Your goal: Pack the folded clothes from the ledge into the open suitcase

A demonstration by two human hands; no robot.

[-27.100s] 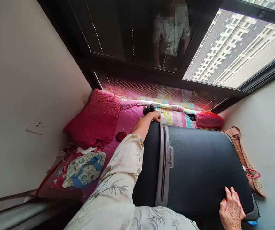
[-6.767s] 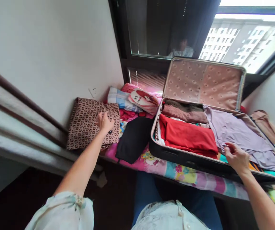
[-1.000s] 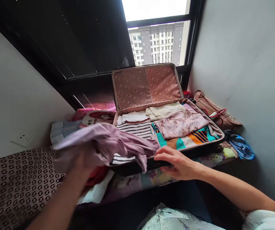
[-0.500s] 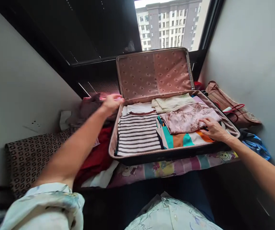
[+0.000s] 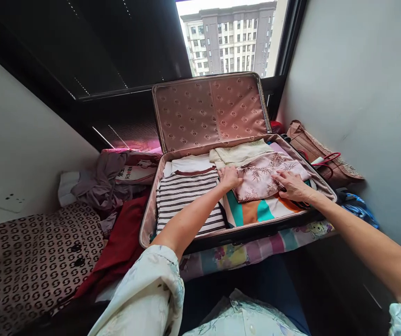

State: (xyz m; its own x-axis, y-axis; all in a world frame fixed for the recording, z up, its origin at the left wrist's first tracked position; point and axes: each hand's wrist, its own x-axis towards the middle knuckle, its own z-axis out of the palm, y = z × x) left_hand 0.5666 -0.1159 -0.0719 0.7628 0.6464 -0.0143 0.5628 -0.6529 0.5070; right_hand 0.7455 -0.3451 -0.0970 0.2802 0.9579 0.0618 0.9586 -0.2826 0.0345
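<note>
Inside an open suitcase (image 5: 145, 228) lie folded clothes. My left hand (image 5: 230, 178) is at the left edge of a folded pink garment with a brown leaf print (image 5: 256, 183), its fingers and thumb closed on the cloth. On the right part of this garment rests my right hand (image 5: 293, 185), fingers stretched and thumb apart. Beneath it is a folded cloth in teal, orange and white (image 5: 252, 212). A striped top (image 5: 186, 192) fills the left side, partly behind my left forearm. Cream clothing (image 5: 240, 153) lies along the back.
The raised suitcase lid (image 5: 209, 112) leans near the window. Left of the case are grey-mauve clothes (image 5: 97, 184), dark red cloth (image 5: 121, 238) and a patterned brown item (image 5: 39, 261). A pinkish-brown bag (image 5: 326, 151) with a red cord stands against the right wall.
My left hand has moved right, from beyond the suitcase's left rim to the pink garment. My right hand stays on the garment. The view has shifted slightly, showing more on the left.
</note>
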